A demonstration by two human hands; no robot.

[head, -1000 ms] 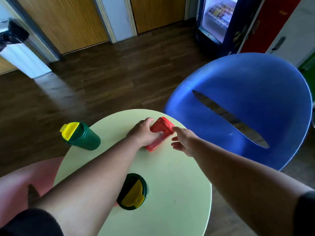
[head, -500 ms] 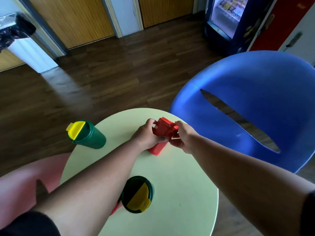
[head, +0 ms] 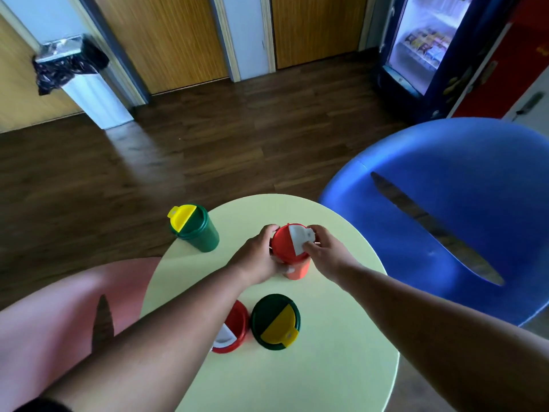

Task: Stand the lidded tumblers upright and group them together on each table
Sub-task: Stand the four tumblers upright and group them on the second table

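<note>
A red tumbler (head: 285,246) with a white flap on its lid stands upright near the middle of the round pale-green table (head: 326,352). My left hand (head: 257,257) grips its side, and my right hand (head: 323,251) pinches the lid edge by the white flap. At the table's far left edge a green tumbler (head: 196,230) with a yellow flap stands upright. Nearer me, another green tumbler (head: 275,322) stands beside a second red tumbler (head: 233,328), which my left forearm partly hides.
A large blue chair (head: 463,203) curves round the table's right side. A pink chair (head: 59,307) sits at the lower left. Dark wooden floor lies beyond, with a white bin (head: 86,84) and a drinks fridge (head: 427,46) along the far wall.
The red tumbler lay on its side under my left hand; both hands have tipped it up, and it now stands upright. The camera has tilted up and back.
</note>
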